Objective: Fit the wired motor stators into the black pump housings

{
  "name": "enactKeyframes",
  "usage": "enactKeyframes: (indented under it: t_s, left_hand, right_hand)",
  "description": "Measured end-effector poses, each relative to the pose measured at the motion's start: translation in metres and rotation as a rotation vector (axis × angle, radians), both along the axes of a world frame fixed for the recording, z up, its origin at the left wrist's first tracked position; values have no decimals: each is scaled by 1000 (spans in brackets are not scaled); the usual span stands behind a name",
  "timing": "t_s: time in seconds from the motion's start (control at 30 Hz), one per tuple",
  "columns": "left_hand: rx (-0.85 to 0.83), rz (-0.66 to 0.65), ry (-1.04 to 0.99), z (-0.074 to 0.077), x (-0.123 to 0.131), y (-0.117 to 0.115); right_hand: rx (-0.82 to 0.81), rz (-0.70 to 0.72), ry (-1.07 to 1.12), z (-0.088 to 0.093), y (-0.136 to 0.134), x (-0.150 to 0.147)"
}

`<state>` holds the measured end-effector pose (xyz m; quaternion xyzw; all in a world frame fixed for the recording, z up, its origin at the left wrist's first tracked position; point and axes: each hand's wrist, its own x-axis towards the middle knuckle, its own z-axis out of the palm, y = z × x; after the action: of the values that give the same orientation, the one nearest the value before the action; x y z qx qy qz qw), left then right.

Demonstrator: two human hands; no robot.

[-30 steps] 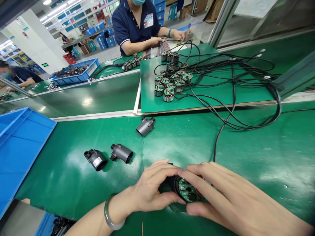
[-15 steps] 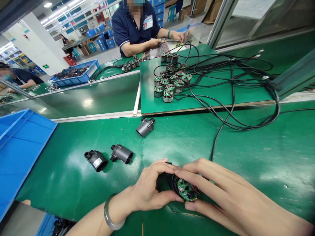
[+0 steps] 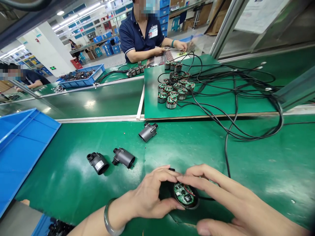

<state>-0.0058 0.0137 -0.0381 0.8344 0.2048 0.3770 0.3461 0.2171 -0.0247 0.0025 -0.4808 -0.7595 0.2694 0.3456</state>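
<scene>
My left hand [image 3: 150,193], with a bangle at the wrist, wraps round a black pump housing [image 3: 194,205] whose open end faces me. Within that end sits a round green circuit board [image 3: 183,194] with red wires, apparently the top of a motor like those on the raised board. A black cable [image 3: 227,157] runs away from it beneath my right hand [image 3: 236,203]. That hand's fingers are stretched out, their tips by the housing's upper rim near my left fingertips. Its thumb is spread well below, off the part.
Three black pump housings [image 3: 124,158] lie on the green bench to the left. Several motors with circuit boards [image 3: 171,102] and tangled black cables [image 3: 246,77] cover a raised green board. A blue bin [image 3: 27,144] stands far left. A co-worker [image 3: 142,36] handles parts across the bench.
The motor with the circuit board has sunk into the housing and now sits about level with its rim. My right thumb has come away from it, downward. The view has shifted slightly.
</scene>
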Motion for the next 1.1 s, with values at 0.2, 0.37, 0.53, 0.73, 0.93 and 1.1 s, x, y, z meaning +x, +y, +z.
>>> enactKeyframes:
  t_s: [0.2, 0.37, 0.53, 0.73, 0.93, 1.1]
  left_hand:
    - [190, -86, 84, 0, -5, 3]
    - [325, -150, 217, 2, -10, 4]
    - [280, -150, 225, 7, -11, 4]
    - [238, -58, 114, 9, -7, 6]
    - [245, -77, 93, 2, -5, 6]
    - [255, -82, 92, 2, -8, 6]
  right_hand:
    - [-235, 122, 153, -1, 4, 0]
    - [-303, 111, 188, -4, 8, -13]
    - [-309, 138, 170, 0, 3, -17]
    - [-397, 146, 214, -1, 4, -19]
    - [-343, 95, 154, -1, 8, -22]
    - [-345, 98, 172, -6, 5, -23]
